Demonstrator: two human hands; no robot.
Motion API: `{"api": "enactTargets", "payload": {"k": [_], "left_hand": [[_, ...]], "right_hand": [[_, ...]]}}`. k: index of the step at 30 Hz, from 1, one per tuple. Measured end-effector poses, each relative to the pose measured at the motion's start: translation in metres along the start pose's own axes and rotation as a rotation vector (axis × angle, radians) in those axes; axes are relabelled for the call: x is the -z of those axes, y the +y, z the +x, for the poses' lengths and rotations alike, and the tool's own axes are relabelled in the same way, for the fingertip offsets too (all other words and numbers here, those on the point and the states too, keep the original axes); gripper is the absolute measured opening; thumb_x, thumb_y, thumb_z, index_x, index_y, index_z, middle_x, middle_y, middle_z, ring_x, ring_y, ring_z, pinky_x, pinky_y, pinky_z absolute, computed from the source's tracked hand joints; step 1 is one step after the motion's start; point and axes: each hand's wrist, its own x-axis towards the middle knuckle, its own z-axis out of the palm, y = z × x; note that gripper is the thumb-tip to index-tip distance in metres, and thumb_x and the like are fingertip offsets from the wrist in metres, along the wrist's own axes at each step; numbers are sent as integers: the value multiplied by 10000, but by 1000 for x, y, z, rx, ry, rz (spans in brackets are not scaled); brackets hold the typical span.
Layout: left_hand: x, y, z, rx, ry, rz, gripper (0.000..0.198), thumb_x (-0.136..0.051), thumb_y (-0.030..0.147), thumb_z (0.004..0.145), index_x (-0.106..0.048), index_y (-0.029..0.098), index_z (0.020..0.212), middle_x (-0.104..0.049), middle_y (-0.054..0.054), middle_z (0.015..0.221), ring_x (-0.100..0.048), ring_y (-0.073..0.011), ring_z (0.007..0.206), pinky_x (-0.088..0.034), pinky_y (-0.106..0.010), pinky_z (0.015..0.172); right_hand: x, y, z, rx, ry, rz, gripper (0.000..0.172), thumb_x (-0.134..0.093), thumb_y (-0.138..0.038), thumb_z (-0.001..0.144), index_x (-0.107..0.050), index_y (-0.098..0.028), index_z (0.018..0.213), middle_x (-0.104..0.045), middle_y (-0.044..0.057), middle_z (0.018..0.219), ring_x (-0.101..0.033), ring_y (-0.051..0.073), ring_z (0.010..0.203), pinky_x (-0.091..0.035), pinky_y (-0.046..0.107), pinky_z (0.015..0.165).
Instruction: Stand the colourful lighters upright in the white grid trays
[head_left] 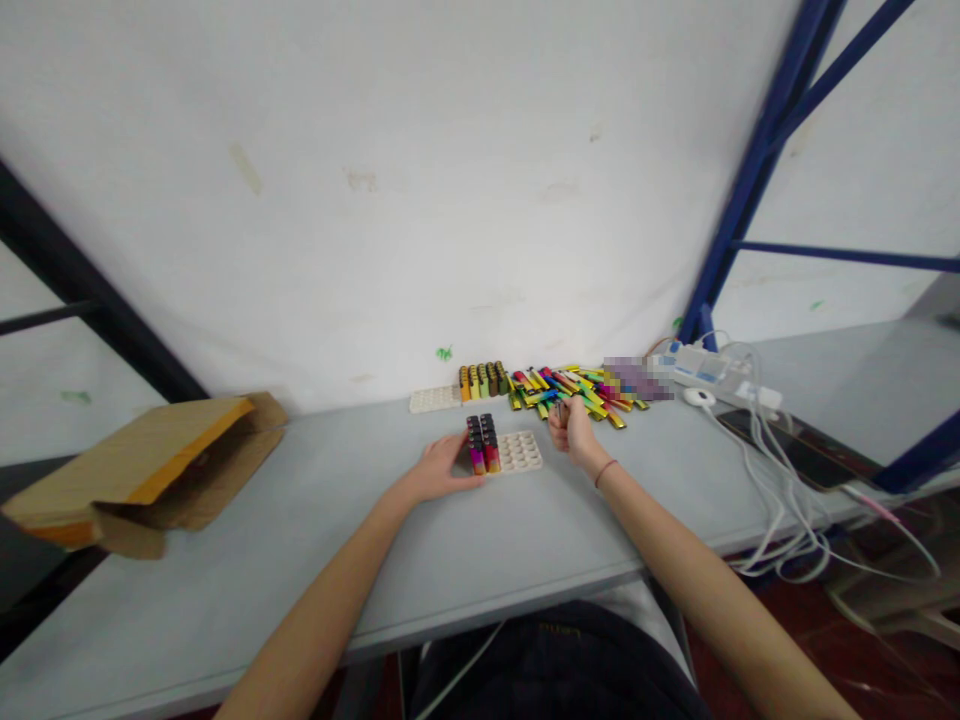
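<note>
Left hand: our left hand [439,470] lay on the table [300,580] at the left edge of the near tray [523,453], its fingers loosely stretched out and closed round nothing.
Fingertips of left hand: they touched the standing lighters [484,443] at the tray's left end, with the thumb along the tray's near edge.
Right hand: our right hand [571,432] hung just right of and beyond the near tray, its fingers curled in and pinching a single lighter [561,410].
Single lighter: it was dark and poked up from the fingertips, close to the near edge of the loose pile of lighters [570,388].
Wristband: one thin red wristband [604,470] sat on our right wrist.
Trays counted: we saw two white socketed trays, the near tray and a far tray [433,399] by the wall.
Standing lighters counted: roughly eight in two rows, dark on top and pink or orange below, though we could not tell the exact number.
Far lighters: about five yellow and dark far lighters [484,380] stood just right of the far tray.
Loose pile: many colours, too jumbled for us to count.
Left of scene: one open cardboard box [142,470].
Right of scene: one white power strip [697,365] with white cables [772,480] trailing off the table.
</note>
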Motion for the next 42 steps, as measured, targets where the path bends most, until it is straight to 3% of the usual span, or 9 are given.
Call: {"api": "enactTargets", "payload": {"k": [4, 8, 12, 16, 18, 23, 30, 36, 42], "left_hand": [[-1, -1, 1, 16, 8, -5, 827, -669, 624, 675, -466, 155, 1325, -559, -144, 1284, -516, -363, 1159, -368, -466, 1001], [-2, -2, 1, 14, 11, -16, 880, -686, 622, 659, -435, 151, 1358, -561, -139, 1286, -516, -362, 1161, -369, -466, 1001], [-3, -1, 1, 22, 31, -28, 890, -685, 614, 662, -426, 135, 1366, -561, -150, 1285, -513, -365, 1166, -364, -474, 1002], [-2, 0, 1, 3, 43, -48, 846, -691, 584, 665, -446, 153, 1352, -563, -142, 1286, -523, -358, 1155, -376, -471, 990], [-1, 1, 1, -12, 37, -54, 827, -695, 559, 669, -451, 153, 1347, -559, -142, 1293, -519, -352, 1159, -372, -465, 995], [1, 0, 1, -24, 27, -55, 817, -700, 518, 671, -447, 145, 1352, -535, -146, 1325, -501, -343, 1185, -352, -449, 1022], [0, 0, 0, -5, 40, -59, 851, -710, 537, 661, -427, 173, 1376, -519, -123, 1354, -485, -349, 1212, -343, -449, 1038], [0, 0, 0, -11, 43, -55, 825, -716, 534, 658, -457, 151, 1342, -543, -141, 1322, -505, -347, 1185, -353, -460, 1025], [0, 0, 1, -10, 39, -35, 822, -703, 542, 673, -448, 157, 1353, -557, -138, 1298, -510, -342, 1179, -349, -448, 1027]], "right_hand": [[-3, 4, 0, 81, -29, -80, 429, -186, -515, 866, -305, -231, 567, -180, -78, 416, -106, 78, 361, -103, 218, 370], [-9, 15, 1, 367, -20, -278, 380, -285, -550, 876, -402, -217, 733, -347, -58, 524, -297, 103, 449, -256, 217, 428], [-11, 24, 2, 608, -7, -542, 214, -406, -422, 891, -444, -214, 925, -464, -33, 692, -461, 135, 630, -412, 258, 612], [-12, 25, 1, 833, 28, -690, 262, -401, -376, 919, -541, -181, 1023, -576, 78, 977, -538, 193, 939, -431, 351, 866], [-14, 25, 1, 906, 38, -700, 280, -449, -377, 905, -580, -176, 1048, -590, 107, 1050, -541, 210, 992, -432, 370, 897], [-18, 29, 0, 815, 6, -673, 304, -499, -389, 880, -607, -175, 1066, -652, 86, 949, -601, 191, 826, -479, 349, 804], [-21, 30, -2, 790, -66, -909, 201, -438, -317, 919, -587, -184, 907, -630, 69, 854, -560, 187, 793, -438, 312, 761], [-25, 33, 4, 855, -89, -1112, 196, -413, -276, 939, -565, -171, 1006, -640, 101, 925, -566, 208, 875, -419, 311, 804], [-26, 33, 9, 806, -90, -1212, 191, -431, -266, 935, -581, -154, 970, -658, 98, 877, -582, 207, 857, -420, 308, 790]]}}
